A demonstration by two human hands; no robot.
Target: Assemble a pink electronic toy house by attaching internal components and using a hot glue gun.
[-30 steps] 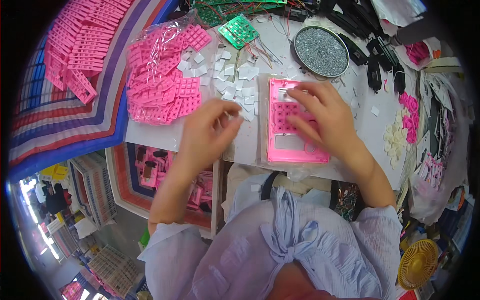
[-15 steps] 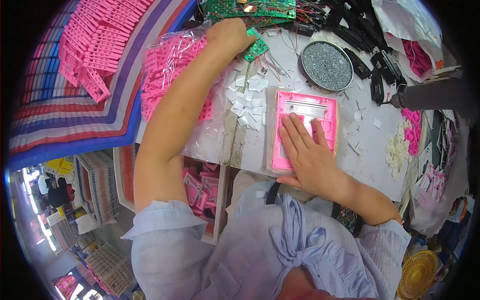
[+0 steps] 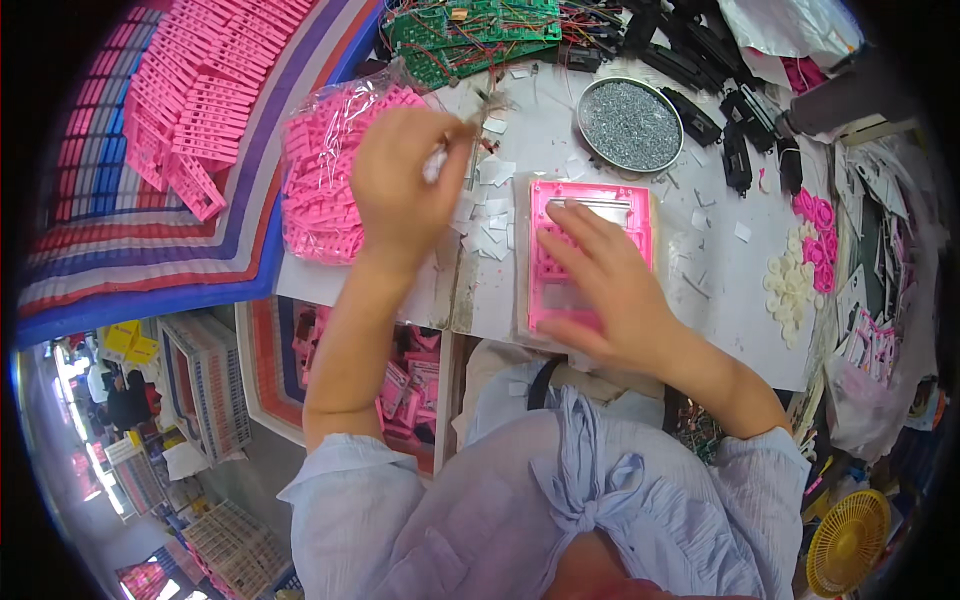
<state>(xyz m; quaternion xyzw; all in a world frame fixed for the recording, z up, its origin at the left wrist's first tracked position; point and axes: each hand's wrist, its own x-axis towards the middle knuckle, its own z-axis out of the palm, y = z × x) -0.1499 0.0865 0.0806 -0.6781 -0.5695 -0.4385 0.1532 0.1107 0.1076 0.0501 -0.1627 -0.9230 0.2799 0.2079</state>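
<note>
My left hand (image 3: pixel 410 190) is raised over the table beside a clear bag of pink plastic parts (image 3: pixel 325 170). Its thumb and fingers pinch a small circuit board (image 3: pixel 487 103) with wires, badly smeared by motion. My right hand (image 3: pixel 618 295) lies with fingers stretched out across a pink plastic casing (image 3: pixel 543 290), open side up, on a padded block in front of me. A silver strip (image 3: pixel 600 208) runs near the casing's far end; the palm and fingers hide part of its inside.
Behind the casing stands a round dish of small metal screws (image 3: pixel 632 125). Green circuit boards (image 3: pixel 480 35) with wires and black parts (image 3: pixel 735 115) crowd the back. White paper bits (image 3: pixel 490 215) lie left of the casing. An electric screwdriver (image 3: pixel 840 95) juts in at right; a blue-rimmed basket (image 3: pixel 150 290) holds pink pieces.
My left hand has come back toward me from the far circuit boards, bringing the small board along. My right hand stays on the casing, its fingers slightly more bent. The whole view has shifted slightly.
</note>
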